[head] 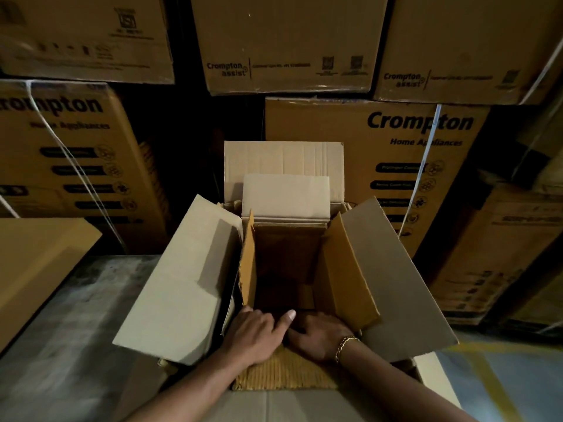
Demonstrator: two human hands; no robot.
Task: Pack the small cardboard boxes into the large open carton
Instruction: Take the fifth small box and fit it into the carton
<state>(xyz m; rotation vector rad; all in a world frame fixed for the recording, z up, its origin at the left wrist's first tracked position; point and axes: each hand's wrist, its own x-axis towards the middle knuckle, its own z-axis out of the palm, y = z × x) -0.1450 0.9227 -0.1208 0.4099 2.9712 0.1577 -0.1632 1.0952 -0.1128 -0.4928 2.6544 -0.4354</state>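
Note:
The large open carton (pixel 182 275) stands on the floor in front of me with its four flaps spread outward. Inside it sits a small cardboard box (pixel 344 269), also open, with its orange-brown side flaps upright and its pale far flap raised. Its inside is dark and looks empty. My left hand (pixel 254 335) rests on the small box's near edge, thumb stretched out. My right hand (pixel 318 338), with a gold bracelet on the wrist, lies beside it and curls its fingers over the same edge. Both hands press on the small box's folded-down near flap (pixel 283 374).
Stacked printed appliance cartons (pixel 396 153) form a wall right behind the large carton and to both sides. A flat cardboard surface (pixel 39 263) stands at the left. Grey floor (pixel 76 330) shows on the left, and floor with yellow tape lines (pixel 499 391) at the lower right.

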